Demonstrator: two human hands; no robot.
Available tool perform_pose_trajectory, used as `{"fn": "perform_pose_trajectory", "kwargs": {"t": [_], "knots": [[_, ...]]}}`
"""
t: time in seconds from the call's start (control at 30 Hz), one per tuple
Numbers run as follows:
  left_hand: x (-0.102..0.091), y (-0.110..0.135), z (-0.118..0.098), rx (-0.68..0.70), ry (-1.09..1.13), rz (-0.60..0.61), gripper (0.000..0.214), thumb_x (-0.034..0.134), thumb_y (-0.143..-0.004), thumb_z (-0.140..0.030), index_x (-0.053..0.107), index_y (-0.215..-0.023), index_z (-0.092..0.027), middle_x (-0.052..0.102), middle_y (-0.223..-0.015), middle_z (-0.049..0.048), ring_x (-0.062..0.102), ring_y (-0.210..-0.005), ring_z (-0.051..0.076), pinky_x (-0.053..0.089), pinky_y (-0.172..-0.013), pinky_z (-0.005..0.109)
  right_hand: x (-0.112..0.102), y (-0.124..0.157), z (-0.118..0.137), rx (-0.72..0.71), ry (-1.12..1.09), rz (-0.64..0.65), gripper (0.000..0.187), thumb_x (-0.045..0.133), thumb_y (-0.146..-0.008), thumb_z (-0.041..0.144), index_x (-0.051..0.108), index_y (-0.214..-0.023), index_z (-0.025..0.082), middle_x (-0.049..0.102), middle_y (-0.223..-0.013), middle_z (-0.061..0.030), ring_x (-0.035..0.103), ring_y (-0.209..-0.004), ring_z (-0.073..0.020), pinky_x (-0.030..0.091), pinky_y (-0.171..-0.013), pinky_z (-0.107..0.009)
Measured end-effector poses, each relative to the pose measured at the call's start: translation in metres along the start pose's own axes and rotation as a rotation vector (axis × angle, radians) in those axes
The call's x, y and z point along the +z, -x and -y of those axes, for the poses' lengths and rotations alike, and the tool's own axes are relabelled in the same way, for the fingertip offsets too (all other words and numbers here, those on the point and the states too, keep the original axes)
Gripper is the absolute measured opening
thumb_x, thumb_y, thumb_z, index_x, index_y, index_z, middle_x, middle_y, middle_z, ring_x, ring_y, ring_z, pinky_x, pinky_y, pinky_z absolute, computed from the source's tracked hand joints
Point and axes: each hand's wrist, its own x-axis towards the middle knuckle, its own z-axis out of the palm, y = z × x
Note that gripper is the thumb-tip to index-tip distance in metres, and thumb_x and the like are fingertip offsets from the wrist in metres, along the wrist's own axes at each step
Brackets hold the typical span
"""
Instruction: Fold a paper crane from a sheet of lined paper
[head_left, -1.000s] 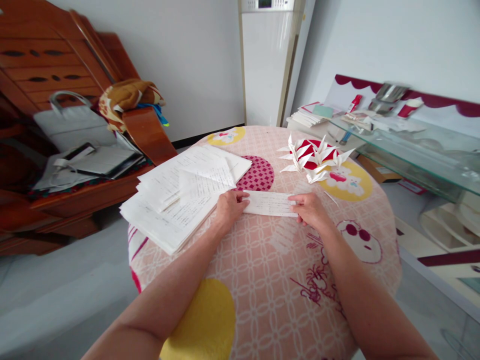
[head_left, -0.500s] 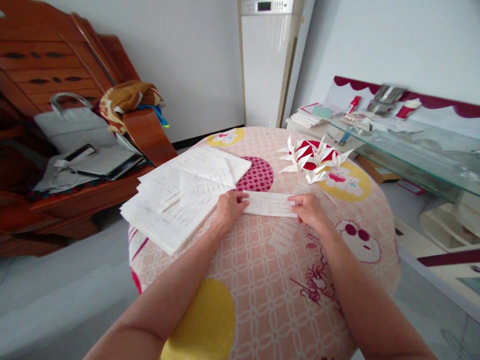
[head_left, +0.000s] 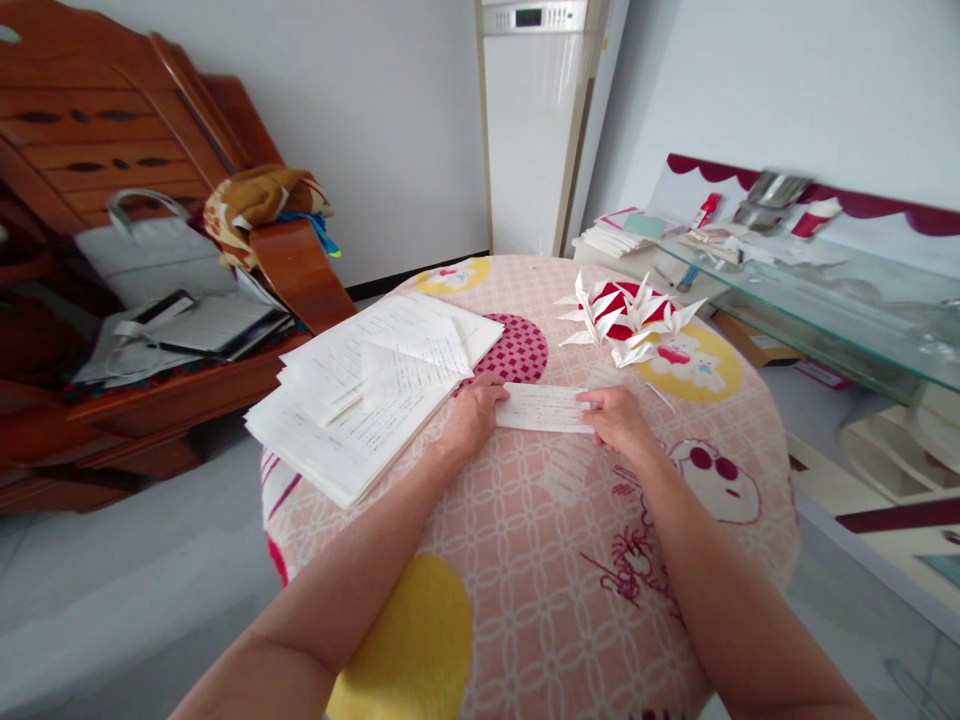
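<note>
A narrow folded strip of printed white paper (head_left: 541, 407) lies flat on the round table's pink patterned cloth (head_left: 525, 540). My left hand (head_left: 474, 414) rests on the strip's left end with fingers curled down on it. My right hand (head_left: 616, 418) presses the right end, fingers bent over the edge. Just beyond the strip, several folded white paper cranes (head_left: 630, 318) are clustered on the cloth.
A thick stack of printed sheets (head_left: 367, 385) overhangs the table's left side. A wooden bench (head_left: 150, 380) with a grey bag and papers stands at left. A glass shelf (head_left: 825, 290) with clutter runs along the right. A white appliance (head_left: 532, 120) stands behind.
My left hand has slid slightly right along the strip, covering more of its left end. The right hand and the strip have stayed put.
</note>
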Motion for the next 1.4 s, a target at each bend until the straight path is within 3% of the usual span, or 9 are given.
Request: {"fn": "perform_pose_trajectory", "kwargs": {"t": [0.1, 0.2, 0.43, 0.57, 0.67, 0.77, 0.97, 1.17, 1.4], "knots": [[0.0, -0.001, -0.001, 0.021, -0.006, 0.067, 0.04, 0.044, -0.084, 0.002, 0.077, -0.099, -0.016, 0.072, -0.114, 0.0085, 0.066, -0.106, 0.02, 0.051, -0.102, 0.036, -0.002, 0.0, 0.0, -0.019, 0.038, -0.007, 0.045, 0.06, -0.078, 0.015, 0.073, -0.122, 0.012, 0.073, -0.066, -0.006, 0.059, -0.041, -0.0125, 0.044, -0.044, -0.02], [-0.002, 0.003, 0.001, 0.104, -0.033, 0.135, 0.047, 0.042, -0.087, 0.001, 0.073, -0.118, -0.018, 0.067, -0.129, 0.009, 0.064, -0.116, 0.02, 0.049, -0.106, 0.037, -0.005, 0.004, 0.004, -0.021, 0.068, -0.004, 0.045, 0.06, -0.079, 0.015, 0.073, -0.122, 0.012, 0.067, -0.054, -0.0027, 0.057, -0.04, -0.013, 0.044, -0.046, -0.021], [-0.014, 0.009, -0.006, 0.36, -0.126, 0.326, 0.048, 0.044, -0.096, -0.006, 0.064, -0.133, -0.03, 0.056, -0.146, 0.0071, 0.054, -0.133, 0.024, 0.043, -0.112, 0.045, -0.011, 0.006, 0.007, -0.042, 0.153, -0.011, 0.044, 0.061, -0.079, 0.015, 0.074, -0.12, 0.014, 0.071, -0.062, -0.0047, 0.064, -0.052, -0.0164, 0.047, -0.054, -0.024], [-0.018, 0.009, -0.014, 0.376, -0.223, 0.364, 0.049, 0.043, -0.098, -0.009, 0.06, -0.138, -0.032, 0.054, -0.148, 0.0084, 0.051, -0.135, 0.026, 0.044, -0.11, 0.045, -0.011, 0.003, 0.004, -0.152, 0.298, -0.189, 0.033, 0.064, -0.077, 0.015, 0.08, -0.106, 0.016, 0.077, -0.084, -0.0092, 0.071, -0.082, -0.0221, 0.05, -0.073, -0.027], [-0.017, 0.009, -0.016, 0.386, -0.257, 0.37, 0.047, 0.043, -0.099, -0.012, 0.059, -0.138, -0.033, 0.054, -0.148, 0.0085, 0.052, -0.134, 0.026, 0.045, -0.109, 0.045, -0.007, 0.005, 0.011, -0.274, 0.246, -0.321, 0.025, 0.06, -0.081, 0.017, 0.08, -0.096, 0.016, 0.077, -0.088, -0.0091, 0.069, -0.083, -0.0215, 0.049, -0.076, -0.028], [-0.015, 0.008, -0.014, 0.384, -0.27, 0.377, 0.047, 0.045, -0.099, -0.013, 0.059, -0.138, -0.035, 0.053, -0.149, 0.008, 0.053, -0.133, 0.027, 0.046, -0.107, 0.044, 0.004, 0.007, 0.019, -0.378, 0.063, -0.184, 0.023, 0.058, -0.081, 0.015, 0.079, -0.09, 0.016, 0.076, -0.08, -0.005, 0.066, -0.072, -0.0163, 0.047, -0.068, -0.024], [-0.015, 0.009, -0.013, 0.387, -0.255, 0.369, 0.047, 0.045, -0.099, -0.012, 0.059, -0.138, -0.035, 0.052, -0.15, 0.008, 0.052, -0.134, 0.027, 0.046, -0.107, 0.044, 0.02, 0.007, 0.02, -0.215, 0.068, 0.096, 0.011, 0.063, -0.073, 0.012, 0.072, -0.067, 0.014, 0.066, -0.057, -0.0008, 0.058, -0.054, -0.012, 0.039, -0.054, -0.021], [-0.014, 0.009, -0.013, 0.392, -0.284, 0.366, 0.047, 0.045, -0.099, -0.014, 0.059, -0.137, -0.036, 0.052, -0.15, 0.0076, 0.052, -0.133, 0.027, 0.046, -0.106, 0.044, 0.024, 0.01, 0.026, -0.197, 0.153, 0.091, 0.01, 0.067, -0.073, 0.02, 0.07, -0.064, 0.017, 0.065, -0.057, -0.0009, 0.057, -0.055, -0.0125, 0.034, -0.051, -0.022], [-0.012, 0.01, -0.012, 0.388, -0.274, 0.368, 0.047, 0.045, -0.099, -0.013, 0.059, -0.138, -0.036, 0.051, -0.15, 0.0077, 0.051, -0.134, 0.026, 0.046, -0.107, 0.044, 0.025, 0.008, 0.034, -0.172, 0.309, 0.092, 0.006, 0.068, -0.071, 0.018, 0.072, -0.067, 0.017, 0.07, -0.064, -0.0056, 0.062, -0.059, -0.016, 0.036, -0.052, -0.024]]}}
